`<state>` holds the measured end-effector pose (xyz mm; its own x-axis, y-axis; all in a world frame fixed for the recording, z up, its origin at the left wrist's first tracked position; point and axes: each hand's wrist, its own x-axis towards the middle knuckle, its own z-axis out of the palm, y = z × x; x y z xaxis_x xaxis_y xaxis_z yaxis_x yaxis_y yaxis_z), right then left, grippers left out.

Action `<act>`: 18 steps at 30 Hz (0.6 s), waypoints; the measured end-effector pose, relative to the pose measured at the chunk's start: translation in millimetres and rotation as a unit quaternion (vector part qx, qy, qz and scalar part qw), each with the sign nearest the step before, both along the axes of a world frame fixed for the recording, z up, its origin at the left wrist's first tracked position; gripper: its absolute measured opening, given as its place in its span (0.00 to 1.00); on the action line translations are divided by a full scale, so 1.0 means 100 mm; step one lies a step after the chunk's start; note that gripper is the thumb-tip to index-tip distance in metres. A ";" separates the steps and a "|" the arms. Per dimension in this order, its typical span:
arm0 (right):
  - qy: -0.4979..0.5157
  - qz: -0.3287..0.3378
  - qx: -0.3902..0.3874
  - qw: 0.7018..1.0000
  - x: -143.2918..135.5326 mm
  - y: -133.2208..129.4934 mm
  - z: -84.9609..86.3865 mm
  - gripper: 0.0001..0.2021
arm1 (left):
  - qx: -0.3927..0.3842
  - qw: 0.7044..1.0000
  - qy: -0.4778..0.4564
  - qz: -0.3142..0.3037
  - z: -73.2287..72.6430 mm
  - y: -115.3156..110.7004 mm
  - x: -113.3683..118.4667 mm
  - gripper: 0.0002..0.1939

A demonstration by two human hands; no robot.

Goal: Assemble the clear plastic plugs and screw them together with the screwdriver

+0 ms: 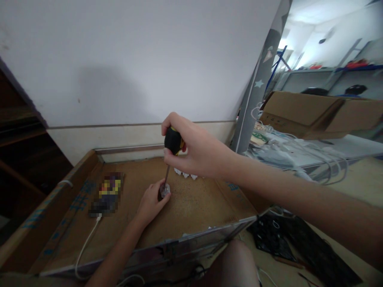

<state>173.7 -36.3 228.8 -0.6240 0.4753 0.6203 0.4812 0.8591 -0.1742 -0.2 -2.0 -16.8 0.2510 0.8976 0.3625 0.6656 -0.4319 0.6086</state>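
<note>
The left hand (149, 204) pinches one small clear piece (165, 191) between thumb and fingers against the cardboard-lined counter (203, 215), a little left of the middle, probably so that it cannot slide or twist. The right hand (199, 149) is wrapped round the black and yellow handle of a screwdriver (172, 140), above and slightly to the right of the left hand. Its shaft slants down to the clear piece; the grip over the top of the handle seems chosen to let the person press down and turn at once. Whether the tip sits in a screw is too small to tell. Some white pieces (186, 174) lie in a row just beyond the right forearm, seemingly set aside within reach yet out of the way. A blurred-out device, perhaps a phone (108, 194), lies to the left, well apart from the hands. Counted up, there are two hands, one screwdriver, one clear piece, one device with one white cable (85, 244) at its near end, and at least three white pieces, the arm perhaps hiding more.
</note>
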 end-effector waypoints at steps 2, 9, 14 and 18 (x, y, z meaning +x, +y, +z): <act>-0.016 0.004 -0.001 1.000 -0.03 -0.04 0.00 0.11 | 0.005 1.000 0.000 0.003 -0.01 0.01 0.00 0.22; -0.045 -0.023 -0.006 0.999 -0.06 -0.13 0.02 0.10 | 0.011 1.000 -0.004 -0.006 0.00 0.01 0.00 0.21; -0.056 -0.068 -0.002 0.996 -0.04 -0.12 0.03 0.09 | 0.005 1.000 0.004 -0.001 0.02 0.00 0.00 0.23; -0.056 -0.135 0.013 0.989 -0.05 -0.09 0.03 0.10 | -0.004 1.000 0.014 0.007 0.06 -0.02 0.01 0.23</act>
<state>168.6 -45.6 231.6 -0.5411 0.6193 0.5689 0.7091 0.6997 -0.0873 0.6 -4.0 -11.3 0.2476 0.9039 0.3488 0.6880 -0.4175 0.5936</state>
